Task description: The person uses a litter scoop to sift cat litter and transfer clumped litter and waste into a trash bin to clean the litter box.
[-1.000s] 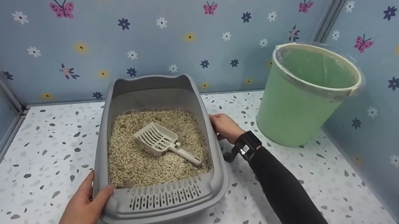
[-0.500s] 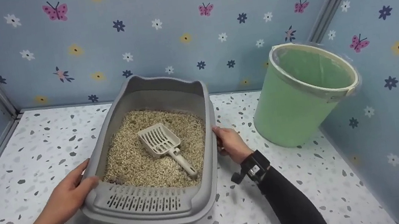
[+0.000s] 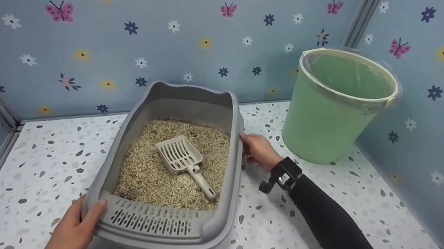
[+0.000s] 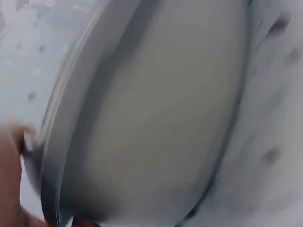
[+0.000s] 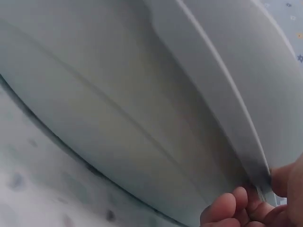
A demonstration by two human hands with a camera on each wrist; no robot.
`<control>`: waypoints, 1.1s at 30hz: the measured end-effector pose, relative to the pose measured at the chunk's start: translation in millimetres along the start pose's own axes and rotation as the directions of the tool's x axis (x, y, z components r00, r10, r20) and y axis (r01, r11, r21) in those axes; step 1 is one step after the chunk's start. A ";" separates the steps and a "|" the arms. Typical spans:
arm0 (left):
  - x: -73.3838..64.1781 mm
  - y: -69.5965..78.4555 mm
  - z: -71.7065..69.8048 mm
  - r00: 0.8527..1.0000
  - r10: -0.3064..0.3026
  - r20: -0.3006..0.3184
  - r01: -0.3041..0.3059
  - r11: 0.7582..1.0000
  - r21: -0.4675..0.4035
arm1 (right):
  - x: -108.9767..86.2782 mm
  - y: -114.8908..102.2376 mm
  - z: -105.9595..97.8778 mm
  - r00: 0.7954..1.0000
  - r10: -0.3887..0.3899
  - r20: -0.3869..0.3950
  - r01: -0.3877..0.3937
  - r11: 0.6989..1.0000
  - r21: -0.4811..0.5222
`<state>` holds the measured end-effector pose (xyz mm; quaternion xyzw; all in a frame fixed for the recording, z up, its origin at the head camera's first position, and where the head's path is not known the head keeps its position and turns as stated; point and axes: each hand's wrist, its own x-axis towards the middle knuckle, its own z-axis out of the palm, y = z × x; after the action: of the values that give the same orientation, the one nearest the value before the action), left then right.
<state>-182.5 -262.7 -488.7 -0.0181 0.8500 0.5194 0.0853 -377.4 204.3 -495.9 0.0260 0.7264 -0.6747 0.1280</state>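
Litter box (image 3: 215, 229) has swung round since a second ago, near end left, far end right. It's between both hands, long axis slanting away rightward from the left fingers (image 3: 94, 212), which pinch its near corner; the right fingers (image 3: 252, 141) pinch the side rim. Scoop's (image 3: 202, 183) on the litter (image 3: 147, 182), handle nearer the right fingers. Lined bucket (image 3: 318, 128) stands off to their right.

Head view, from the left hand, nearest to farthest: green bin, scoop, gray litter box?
1. Gray litter box: its near left corner is gripped by the left hand.
2. Scoop: inside, on the litter.
3. Green bin: far right, by the wall.
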 end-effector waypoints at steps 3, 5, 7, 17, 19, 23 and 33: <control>-4.2 2.8 13.5 0.999 0.012 -0.036 -0.011 1.000 0.027 | 12.5 -5.2 -7.7 0.998 0.001 -0.062 0.000 1.000 0.011; -3.1 2.2 17.7 0.999 0.016 -0.050 -0.014 0.999 0.052 | 15.8 -5.4 -11.2 0.997 0.017 -0.069 -0.015 0.999 0.031; 0.0 0.5 17.2 0.998 0.019 -0.057 -0.014 0.997 0.076 | 15.0 -4.4 -12.6 0.998 0.029 -0.059 -0.027 0.999 0.046; 41.9 -20.8 -26.4 0.998 0.056 -0.025 -0.053 0.993 0.101 | -12.6 15.9 -2.2 0.997 -0.068 -0.042 0.073 0.989 0.131; 52.6 -25.3 -37.7 0.998 0.055 -0.011 -0.054 0.994 0.093 | -22.9 21.0 2.0 0.996 -0.080 -0.047 0.086 0.986 0.141; 73.5 -30.6 -57.0 0.999 0.051 -0.004 -0.050 0.996 0.075 | -43.8 27.1 11.0 0.993 -0.100 -0.058 0.108 0.982 0.153; 54.6 -15.2 -36.6 0.996 -0.047 -0.071 0.045 0.998 -0.036 | -32.4 9.0 -17.9 0.993 -0.002 -0.121 0.009 0.998 0.058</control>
<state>-239.0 -299.0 -494.7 -0.0577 0.8429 0.5307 0.0665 -346.9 227.2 -496.5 0.0683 0.7129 -0.6932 0.0812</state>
